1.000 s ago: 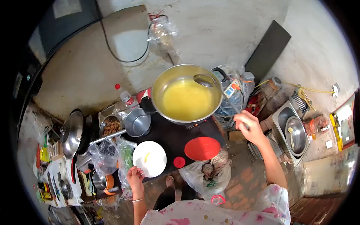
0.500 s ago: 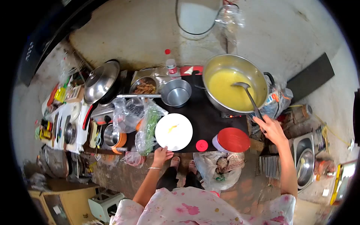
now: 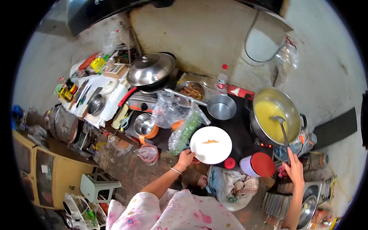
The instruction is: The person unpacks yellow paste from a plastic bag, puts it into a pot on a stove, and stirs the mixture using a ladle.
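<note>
My left hand (image 3: pixel 185 159) grips the near-left rim of a white plate (image 3: pixel 214 155). A small orange-yellow bit of food (image 3: pixel 210 142) lies on the plate. My right hand (image 3: pixel 294 168) is closed round the handle of a dark metal ladle (image 3: pixel 284 134). The ladle's head dips into yellow liquid (image 3: pixel 266 117) inside a large steel pot (image 3: pixel 294 105). A small red cap (image 3: pixel 229 163) and a tub with a red lid (image 3: pixel 263 164) are beside the plate. Green vegetables in a plastic bag (image 3: pixel 187 134) are just left of the plate.
An empty metal saucepan (image 3: pixel 221 107) stands behind the plate, near a bowl of brown food (image 3: pixel 191 91) and a bottle (image 3: pixel 222 82). Further left, a lidded wok (image 3: pixel 151 71) sits on a stove (image 3: pixel 142 103). A sink (image 3: pixel 309 191) is at the right.
My view has turned left and tilted, so the counter shifts right in the picture. My left hand stays on the plate's rim; my right hand still holds the ladle in the pot.
</note>
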`<action>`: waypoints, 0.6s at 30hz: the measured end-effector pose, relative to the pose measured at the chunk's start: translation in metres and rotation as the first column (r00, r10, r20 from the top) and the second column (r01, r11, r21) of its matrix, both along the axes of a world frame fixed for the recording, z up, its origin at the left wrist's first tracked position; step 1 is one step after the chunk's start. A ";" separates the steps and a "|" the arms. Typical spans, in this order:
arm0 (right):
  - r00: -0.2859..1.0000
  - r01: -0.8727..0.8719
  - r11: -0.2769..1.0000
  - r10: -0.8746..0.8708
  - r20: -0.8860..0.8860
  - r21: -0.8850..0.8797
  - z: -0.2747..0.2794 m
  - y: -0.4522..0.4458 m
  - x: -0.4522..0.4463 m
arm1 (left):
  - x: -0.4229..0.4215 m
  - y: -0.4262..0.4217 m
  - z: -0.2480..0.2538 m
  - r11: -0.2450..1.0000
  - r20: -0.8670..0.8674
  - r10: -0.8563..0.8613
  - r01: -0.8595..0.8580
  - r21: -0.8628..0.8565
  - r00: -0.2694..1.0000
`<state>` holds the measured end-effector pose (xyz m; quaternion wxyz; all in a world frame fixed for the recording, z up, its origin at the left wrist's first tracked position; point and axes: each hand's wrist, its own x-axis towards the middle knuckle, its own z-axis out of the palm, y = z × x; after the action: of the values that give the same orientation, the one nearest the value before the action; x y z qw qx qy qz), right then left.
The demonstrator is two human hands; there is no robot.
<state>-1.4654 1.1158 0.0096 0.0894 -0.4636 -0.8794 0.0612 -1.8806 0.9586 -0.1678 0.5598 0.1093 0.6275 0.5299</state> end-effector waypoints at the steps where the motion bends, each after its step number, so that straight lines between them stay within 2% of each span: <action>1: 0.999 0.040 0.999 -0.041 -0.029 -0.034 0.005 -0.006 -0.004 | -0.011 -0.004 0.011 0.999 -0.006 0.029 -0.029 0.014 1.000; 3: 0.994 0.029 0.996 -0.021 -0.109 0.079 0.004 -0.015 -0.002 | -0.036 -0.014 0.037 0.983 -0.144 -0.173 0.180 0.037 0.974; 5: 0.941 0.245 0.966 -0.256 -0.222 -0.077 -0.004 -0.026 0.007 | -0.062 -0.032 0.063 0.984 -0.177 -0.140 0.157 0.089 0.974; 7: 0.852 0.302 0.945 -0.326 -0.411 -0.124 -0.015 -0.036 0.019 | -0.096 -0.052 0.083 0.935 -0.239 -0.285 0.324 0.142 0.928; 9: 0.735 0.487 0.873 -0.432 -0.523 -0.037 -0.006 -0.064 -0.002 | -0.134 -0.076 0.091 0.921 -0.316 -0.290 0.353 0.163 0.903; 11: 0.679 0.585 0.764 -0.645 -0.351 -0.271 0.035 -0.098 -0.040 | -0.171 -0.107 0.119 0.946 -0.270 -0.233 0.282 0.161 0.934; 12: 0.680 0.583 0.769 -0.639 -0.360 -0.263 0.037 -0.108 -0.055 | -0.191 -0.123 0.126 0.957 -0.245 -0.164 0.214 0.193 0.955; 13: 0.687 0.618 0.767 -0.633 -0.356 -0.171 0.032 -0.120 -0.066 | -0.212 -0.139 0.131 0.964 -0.217 -0.095 0.145 0.225 0.972; 14: 0.695 0.648 0.757 -0.630 -0.346 -0.075 0.027 -0.133 -0.074 | -0.235 -0.154 0.136 0.983 -0.249 -0.030 0.073 0.167 0.968; 16: 0.711 0.685 0.719 -0.627 -0.319 0.116 0.026 -0.155 -0.098 | -0.287 -0.185 0.129 0.942 -0.200 0.145 -0.073 0.327 0.969; 18: 0.717 0.680 0.723 -0.619 -0.321 0.123 0.033 -0.172 -0.139 | -0.333 -0.210 0.140 0.879 -0.162 0.336 -0.247 0.408 0.928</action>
<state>-1.6042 0.9435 0.0428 0.2718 -0.7184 -0.6401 -0.0179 -2.2137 0.7484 -0.0279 0.3655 0.1796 0.5821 0.7038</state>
